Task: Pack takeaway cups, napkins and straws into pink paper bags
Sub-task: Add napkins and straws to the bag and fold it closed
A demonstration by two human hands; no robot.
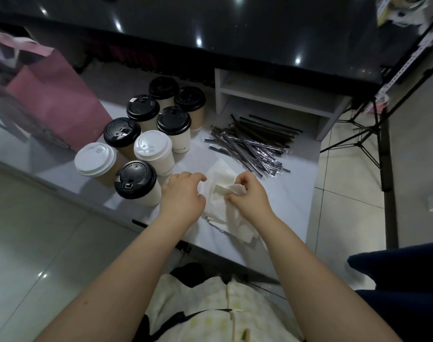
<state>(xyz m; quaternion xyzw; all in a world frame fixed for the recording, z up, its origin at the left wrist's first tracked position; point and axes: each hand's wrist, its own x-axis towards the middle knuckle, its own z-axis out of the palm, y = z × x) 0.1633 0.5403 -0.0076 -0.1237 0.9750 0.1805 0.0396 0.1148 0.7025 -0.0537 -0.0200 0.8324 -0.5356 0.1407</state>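
The right hand [250, 197] pinches one napkin [223, 189] from the pile [216, 171], the left hand [183, 193] rests loosely curled there, and the cups [152, 149] and straws [247, 146] are not yet in the pink bag [57, 107].

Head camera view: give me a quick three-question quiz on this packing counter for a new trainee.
1. True or false: the right hand pinches a napkin.
2. How many of the cups are white-lidded? A one, B two, C four.
3. Fill in: seen from the person, the pink paper bag stands to the ____ of the cups, with the straws on the other side.
Key: 1 true; 2 B; 3 left.
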